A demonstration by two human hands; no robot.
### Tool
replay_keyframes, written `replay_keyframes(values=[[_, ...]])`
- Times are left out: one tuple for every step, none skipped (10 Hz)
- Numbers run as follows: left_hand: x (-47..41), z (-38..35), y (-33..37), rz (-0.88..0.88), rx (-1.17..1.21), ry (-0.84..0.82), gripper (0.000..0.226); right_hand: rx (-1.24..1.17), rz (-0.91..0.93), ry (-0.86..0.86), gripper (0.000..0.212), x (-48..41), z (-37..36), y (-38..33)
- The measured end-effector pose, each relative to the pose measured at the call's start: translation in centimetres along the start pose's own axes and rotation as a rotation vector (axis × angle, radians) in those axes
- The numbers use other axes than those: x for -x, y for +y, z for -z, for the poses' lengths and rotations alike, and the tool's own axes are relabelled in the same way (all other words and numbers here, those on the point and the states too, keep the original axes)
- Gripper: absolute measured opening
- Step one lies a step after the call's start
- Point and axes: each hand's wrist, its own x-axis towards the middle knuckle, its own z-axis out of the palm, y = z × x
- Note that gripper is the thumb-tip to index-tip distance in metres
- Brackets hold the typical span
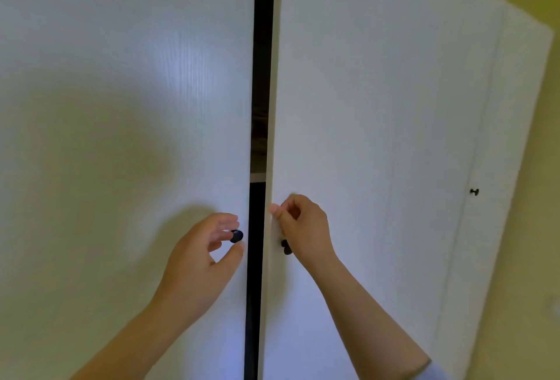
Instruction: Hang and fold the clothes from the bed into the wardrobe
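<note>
Two white wardrobe doors fill the view, with a narrow dark gap (257, 228) between them. My left hand (200, 258) is at the left door (121, 137), its fingers and thumb loosely spread around the small dark knob (236, 236) without closing on it. My right hand (300, 225) has curled fingers and pinches the right door (348, 107) at its inner edge, just above that door's dark knob (286, 248), which the hand partly hides. The right door stands slightly ajar. No clothes or bed are in view.
A third white door panel (500, 137) with a small dark knob (474, 191) stands at the right. Yellow wall (539, 228) lies beyond it. Inside the gap a shelf edge (257, 176) shows faintly; the rest of the interior is dark.
</note>
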Motion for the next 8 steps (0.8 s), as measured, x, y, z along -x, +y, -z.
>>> replay_keyframes(values=[[-0.4, 1.0, -1.0, 0.054, -0.018, 0.018, 0.031, -0.026, -0.018, 0.009, 0.030, -1.4, -1.5, 0.8], [-0.7, 1.3, -1.8, 0.056, -0.052, 0.031, 0.031, -0.029, -0.032, 0.010, 0.030, -2.4, -2.6, 0.9], [-0.9, 1.3, -2.2, 0.053, -0.085, 0.055, 0.031, -0.031, -0.015, 0.003, 0.031, -3.3, -3.7, 1.0], [-1.0, 1.2, -2.4, 0.058, -0.127, 0.077, 0.029, -0.027, -0.004, -0.033, 0.029, -4.2, -4.5, 1.3], [-1.0, 1.0, -2.4, 0.066, -0.158, 0.105, 0.029, -0.001, 0.024, -0.081, 0.027, -4.7, -5.1, 1.3], [-0.7, 0.6, -2.0, 0.063, -0.172, 0.138, 0.029, -0.006, 0.029, -0.146, 0.024, -4.7, -4.8, 1.4], [-0.3, 0.2, -1.6, 0.073, -0.201, 0.127, 0.028, -0.123, -0.007, -0.301, 0.024, -3.9, -3.4, 1.2], [0.3, 0.1, -0.9, 0.051, -0.196, 0.144, 0.027, -0.220, -0.005, -0.289, 0.028, -1.8, -0.1, 1.8]])
